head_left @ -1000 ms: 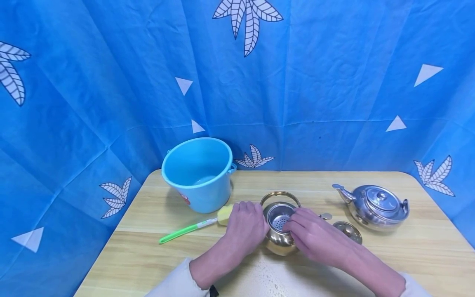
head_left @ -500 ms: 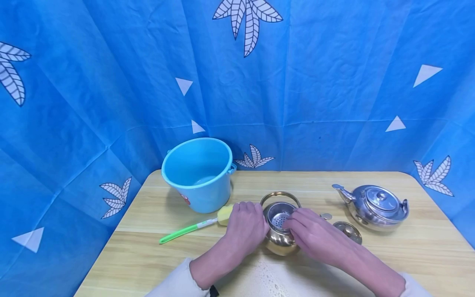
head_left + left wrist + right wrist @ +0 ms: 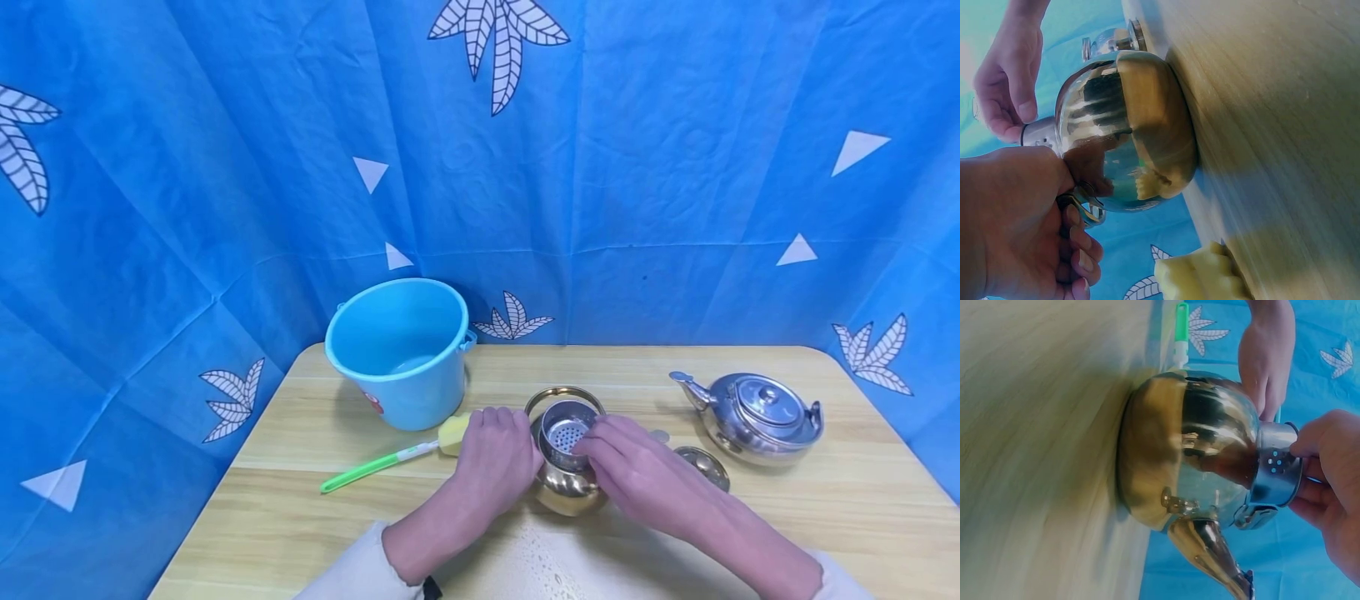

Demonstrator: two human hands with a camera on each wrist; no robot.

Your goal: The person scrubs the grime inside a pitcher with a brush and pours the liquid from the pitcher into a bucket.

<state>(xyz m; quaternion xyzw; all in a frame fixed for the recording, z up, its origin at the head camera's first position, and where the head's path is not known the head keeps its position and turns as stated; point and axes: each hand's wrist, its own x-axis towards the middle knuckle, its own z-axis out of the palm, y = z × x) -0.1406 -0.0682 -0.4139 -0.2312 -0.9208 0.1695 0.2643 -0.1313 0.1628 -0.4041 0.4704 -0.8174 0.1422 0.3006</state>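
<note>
A gold-coloured metal teapot (image 3: pixel 567 493) stands upright on the table, its ring-shaped handle (image 3: pixel 564 393) up behind the opening. My left hand (image 3: pixel 497 457) is at the pot's left side; in the left wrist view its fingers curl round the handle's base. With thumb and fingers my right hand (image 3: pixel 647 475) pinches the rim of a perforated steel tea strainer (image 3: pixel 1277 464). Part of the strainer's wall shows above the pot's mouth; its lower part is hidden inside. The gold lid (image 3: pixel 703 468) lies on the table right of the pot, partly behind my right wrist.
A blue bucket (image 3: pixel 397 367) stands at the back left. In front of it lies a green-handled brush (image 3: pixel 363 472) with a yellow sponge head (image 3: pixel 452 434). A silver teapot (image 3: pixel 765 421) with its lid on is at the right. Water drops wet the table's front.
My right hand has raised the strainer a little out of the gold teapot, so more of its wall shows. My left hand stays in place on the handle.
</note>
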